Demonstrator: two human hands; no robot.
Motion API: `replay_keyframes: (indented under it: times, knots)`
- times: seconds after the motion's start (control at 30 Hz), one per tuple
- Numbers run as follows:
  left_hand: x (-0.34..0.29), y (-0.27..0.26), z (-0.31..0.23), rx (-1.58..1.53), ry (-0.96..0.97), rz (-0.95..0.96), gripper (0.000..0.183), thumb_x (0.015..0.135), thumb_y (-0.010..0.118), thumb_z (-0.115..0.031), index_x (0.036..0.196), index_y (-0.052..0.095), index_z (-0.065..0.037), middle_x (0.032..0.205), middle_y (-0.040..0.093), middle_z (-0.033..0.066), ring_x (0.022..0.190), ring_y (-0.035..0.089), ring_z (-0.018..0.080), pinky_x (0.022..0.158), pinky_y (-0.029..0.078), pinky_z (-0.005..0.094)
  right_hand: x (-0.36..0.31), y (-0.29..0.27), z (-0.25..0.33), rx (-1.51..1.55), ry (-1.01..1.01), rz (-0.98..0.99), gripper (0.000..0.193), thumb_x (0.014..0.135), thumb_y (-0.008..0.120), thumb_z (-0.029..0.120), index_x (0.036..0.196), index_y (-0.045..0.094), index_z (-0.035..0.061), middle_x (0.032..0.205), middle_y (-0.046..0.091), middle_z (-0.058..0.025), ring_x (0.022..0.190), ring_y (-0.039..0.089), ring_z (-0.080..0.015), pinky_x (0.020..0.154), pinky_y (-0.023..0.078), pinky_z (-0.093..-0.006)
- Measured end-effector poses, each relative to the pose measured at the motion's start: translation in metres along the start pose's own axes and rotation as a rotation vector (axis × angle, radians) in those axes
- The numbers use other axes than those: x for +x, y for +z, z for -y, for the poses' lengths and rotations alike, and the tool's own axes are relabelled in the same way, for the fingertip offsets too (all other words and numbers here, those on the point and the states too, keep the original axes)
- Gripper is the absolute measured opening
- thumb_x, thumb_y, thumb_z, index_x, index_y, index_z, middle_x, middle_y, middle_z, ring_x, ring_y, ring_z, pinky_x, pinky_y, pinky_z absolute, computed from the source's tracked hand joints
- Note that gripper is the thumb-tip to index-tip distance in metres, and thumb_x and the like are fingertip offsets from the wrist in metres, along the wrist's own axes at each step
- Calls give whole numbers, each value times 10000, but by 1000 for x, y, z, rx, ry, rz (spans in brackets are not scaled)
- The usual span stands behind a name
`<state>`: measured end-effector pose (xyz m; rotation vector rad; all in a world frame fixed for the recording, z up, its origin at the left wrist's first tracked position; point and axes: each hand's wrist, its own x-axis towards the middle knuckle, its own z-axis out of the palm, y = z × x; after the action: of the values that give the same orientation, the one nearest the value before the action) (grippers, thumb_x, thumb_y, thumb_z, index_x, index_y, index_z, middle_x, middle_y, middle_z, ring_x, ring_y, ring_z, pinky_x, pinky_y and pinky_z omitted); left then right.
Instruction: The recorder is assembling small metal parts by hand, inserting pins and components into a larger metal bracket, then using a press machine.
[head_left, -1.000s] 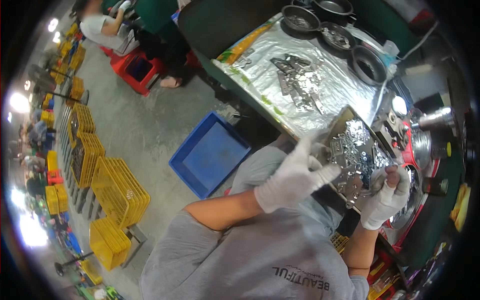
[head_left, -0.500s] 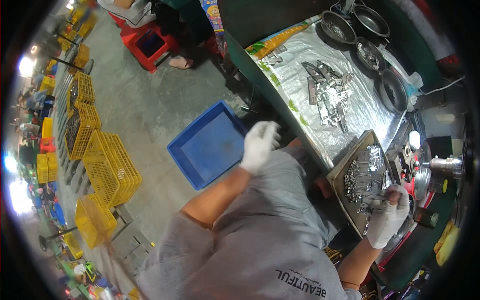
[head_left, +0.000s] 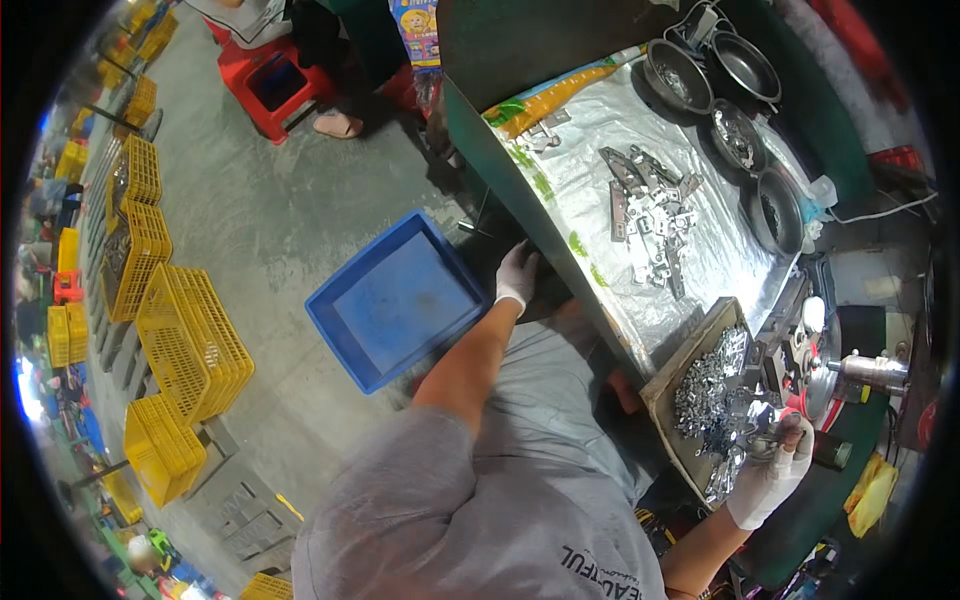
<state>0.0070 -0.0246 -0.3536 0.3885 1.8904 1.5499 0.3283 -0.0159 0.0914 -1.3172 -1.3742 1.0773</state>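
Observation:
My left hand (head_left: pixel 517 277), in a white glove, reaches out beside the workbench's green side panel (head_left: pixel 545 225). Its fingers look stretched, with the tips partly in shadow, and I see nothing held. My right hand (head_left: pixel 772 482), gloved with bare fingertips showing, is at the right corner of a shallow tray (head_left: pixel 664 418). Its fingers are curled in close to shiny metal pieces (head_left: pixel 752 412); what they grip is hard to make out. Small silver metal parts (head_left: pixel 702 395) lie heaped in the tray.
A blue bin (head_left: pixel 345 335) sits on the floor left of my legs. Dark and bright metal plates (head_left: pixel 655 225) lie on the silver sheet, with metal bowls (head_left: pixel 775 212) behind. A machine (head_left: pixel 870 370) stands right of the tray. Yellow crates (head_left: pixel 190 340) and a red stool (head_left: pixel 265 85) are farther left.
My left hand has moved from above my lap to beside the bench panel, its arm stretched farther. My right hand stays at the tray's corner. The whole view has shifted a little.

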Motion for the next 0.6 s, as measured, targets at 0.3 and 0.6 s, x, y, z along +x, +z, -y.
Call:
replay_keyframes:
  times: [0.3,0.6]
  knots:
    - [-1,-5,-37,324,-81,-114,406,968,525,-370,1188,666,-59,1169,661,197,1145,600,359,986,468,405,7,10,-5,65,-31,44,256,960,651,295,1038,591,59,931,555,3,729,512,-62,524,441,-187]
    - [33,-3,34,209,-196,-17,437,981,510,-407,1092,705,-31,1072,685,227,1074,630,392,925,485,436,4,8,-4,64,-14,26,276,950,666,315,1007,593,55,905,559,1,689,522,-59,527,444,-188]
